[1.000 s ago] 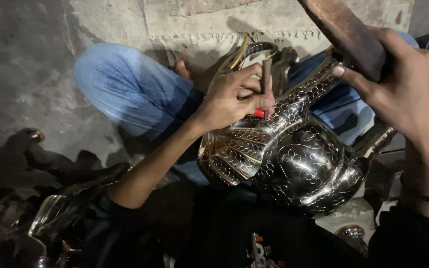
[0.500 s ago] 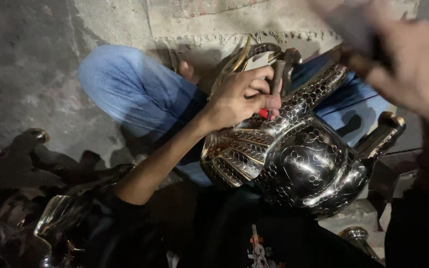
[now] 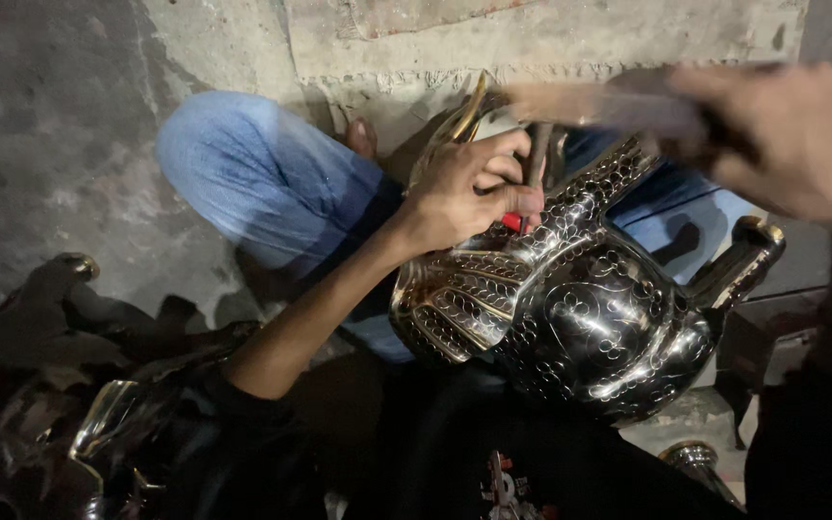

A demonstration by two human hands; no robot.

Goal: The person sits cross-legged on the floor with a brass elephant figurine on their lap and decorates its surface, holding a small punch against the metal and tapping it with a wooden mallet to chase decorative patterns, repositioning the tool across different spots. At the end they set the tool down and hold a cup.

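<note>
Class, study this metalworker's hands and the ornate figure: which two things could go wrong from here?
The blurred hammer in the right hand might miss the punch and strike the left hand gripping it. The polished metal figure, resting only on the lap, could slip and spoil the pattern.

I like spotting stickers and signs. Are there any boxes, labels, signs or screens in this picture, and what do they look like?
No boxes, signs or screens show here.
Printed patch: bottom middle, on the dark shirt; small, pale and reddish, too dim to make out.
Nearby, the left hand holds a thin tool against the shiny patterned metal figure; the right hand swings a blurred hammer.
</note>
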